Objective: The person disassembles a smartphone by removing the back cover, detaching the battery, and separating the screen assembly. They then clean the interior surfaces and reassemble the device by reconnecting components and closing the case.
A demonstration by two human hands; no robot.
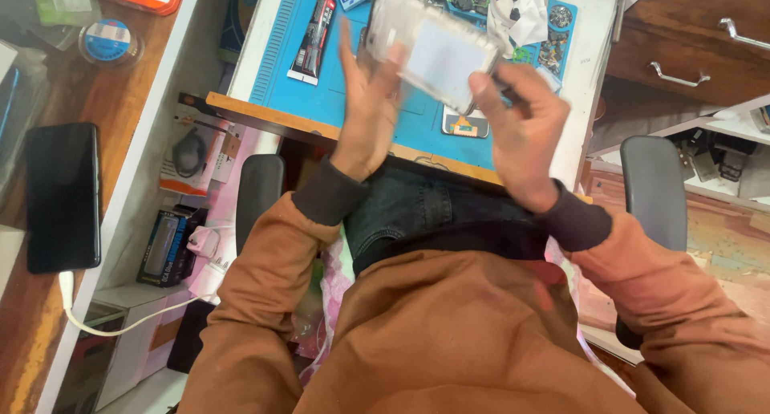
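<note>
My left hand (370, 109) and my right hand (521, 125) hold a pale, opened phone body (433, 53) between them, above the blue work mat (281, 37). The left fingers press its left end, and the right thumb and fingers grip its lower right edge. The phone is tilted and blurred. Under the right hand a small phone part (465, 125) lies on the mat. A black glue tube (314, 37) lies on the mat to the left of my left hand.
Several small parts and white tissue (525, 17) crowd the mat's far right. A black phone (62, 196) with a white cable lies on the wooden shelf at left. Chair armrests (654, 181) flank my lap. Wooden drawers (690, 45) stand at right.
</note>
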